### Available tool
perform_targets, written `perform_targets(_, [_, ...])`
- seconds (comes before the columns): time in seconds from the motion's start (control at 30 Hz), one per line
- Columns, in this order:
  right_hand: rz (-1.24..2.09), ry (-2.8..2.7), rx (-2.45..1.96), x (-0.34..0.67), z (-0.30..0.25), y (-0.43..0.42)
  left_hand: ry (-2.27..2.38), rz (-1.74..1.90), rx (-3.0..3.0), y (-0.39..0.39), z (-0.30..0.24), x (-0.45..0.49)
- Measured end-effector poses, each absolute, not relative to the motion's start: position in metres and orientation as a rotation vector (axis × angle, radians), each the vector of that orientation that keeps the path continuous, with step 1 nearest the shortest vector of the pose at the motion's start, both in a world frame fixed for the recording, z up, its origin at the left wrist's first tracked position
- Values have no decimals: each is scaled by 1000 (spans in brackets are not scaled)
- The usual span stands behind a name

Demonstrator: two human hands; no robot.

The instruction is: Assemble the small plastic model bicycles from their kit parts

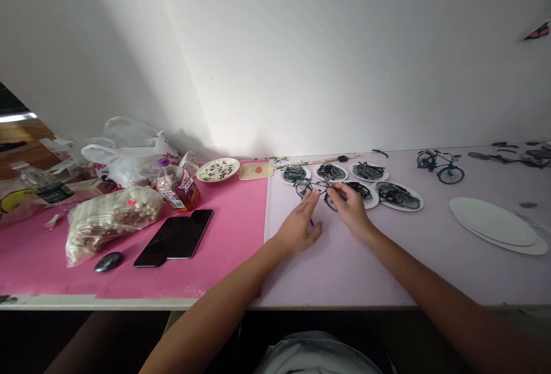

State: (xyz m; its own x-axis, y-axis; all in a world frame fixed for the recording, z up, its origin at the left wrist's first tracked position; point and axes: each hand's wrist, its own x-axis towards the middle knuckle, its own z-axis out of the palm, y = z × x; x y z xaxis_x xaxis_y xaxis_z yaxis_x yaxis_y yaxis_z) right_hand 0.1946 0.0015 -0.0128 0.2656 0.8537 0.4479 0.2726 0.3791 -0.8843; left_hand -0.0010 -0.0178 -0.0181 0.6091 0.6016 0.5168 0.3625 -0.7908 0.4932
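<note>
A small dark model bicycle (pixel 303 189) lies on the pale table in front of me, one wheel at the left and the other partly hidden by my fingers. My left hand (pixel 300 228) rests by it with fingers stretched out and fingertips against its frame; the thumb stands apart. With thumb and fingers pinched, my right hand (pixel 352 206) grips the bicycle at its upper right; the exact part is hidden. Close behind are white plates of dark bicycle parts, among them one plate (pixel 283 175) with thin pieces and another plate (pixel 418 203) with wheels.
A finished-looking model bicycle (pixel 439 166) stands at the right, with stacked white plates (pixel 495 222) nearer. On the pink left side are two phones (pixel 189 236), a drink bottle (pixel 177 187), a bag of white pieces (pixel 114 219), a mouse (pixel 108 261) and a bowl (pixel 218 179).
</note>
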Motion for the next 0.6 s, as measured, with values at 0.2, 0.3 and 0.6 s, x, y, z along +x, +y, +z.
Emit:
perform_targets(0.2, [597, -1016, -1149, 220, -9, 14, 967, 1057, 2305, -21, -10, -5])
perform_targets(0.3, [586, -1029, -1165, 235, -1, 15, 1027, 1045, 2252, -22, -7, -5])
perform_targets(0.6, [419, -1107, -1416, 284, 19, 25, 1108, 1036, 2155, -17, -8, -8])
